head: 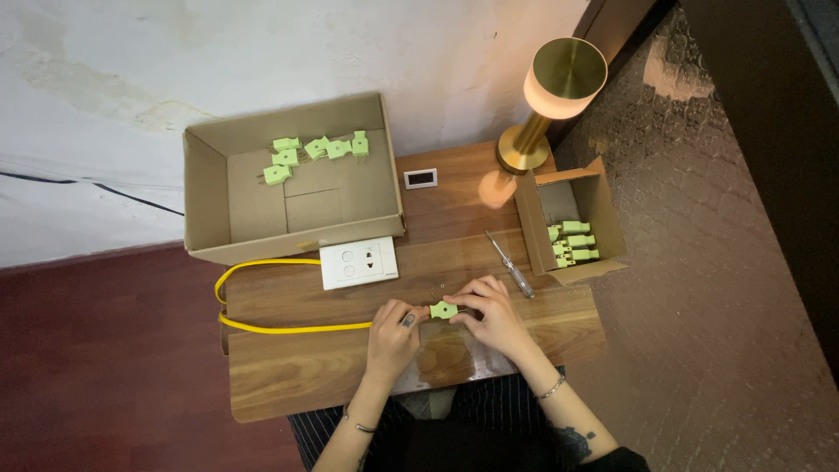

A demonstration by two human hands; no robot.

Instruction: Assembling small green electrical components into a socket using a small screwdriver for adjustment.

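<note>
Over the front middle of a small wooden table (288, 367), both my hands meet on a light green plug (444, 309). My left hand (392, 334) pinches the end where a yellow cable (262, 325) enters the plug. My right hand (492, 311) grips the plug's other end with its fingertips. The cable loops left along the table's edge and back toward a white wall socket plate (358, 262) lying flat on the wood.
A large open cardboard box (205, 192) at the back left holds several green plugs (310, 153). A smaller box (531, 218) at the right holds more. A screwdriver (510, 264) lies beside it. A brass lamp (555, 87) and a small white display (420, 178) stand at the back.
</note>
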